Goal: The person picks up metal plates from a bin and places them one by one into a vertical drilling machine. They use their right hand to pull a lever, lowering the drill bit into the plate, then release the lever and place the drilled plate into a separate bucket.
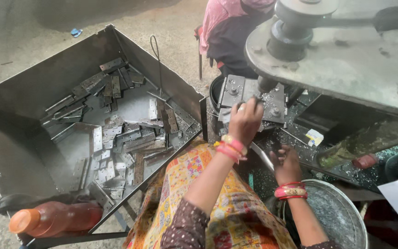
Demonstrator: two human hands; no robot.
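My left hand (246, 121) reaches forward to the grey metal die fixture (233, 90) under the press, its fingers closed on a small pale metal piece (240, 109) at the fixture's front edge. Lower and to the right, my right hand (285, 162) hangs with curled fingers over the shaving-strewn press bed, just above a round metal pan (342, 216). Whether it holds anything is hidden. Both wrists wear red and gold bangles.
A large open sheet-metal bin (33, 83) on the left holds several flat metal hinges (130, 138). An orange-capped bottle (56, 219) lies at its near corner. The heavy press head (346, 60) overhangs at the right. Another person in a pink cloth (226, 27) sits behind it.
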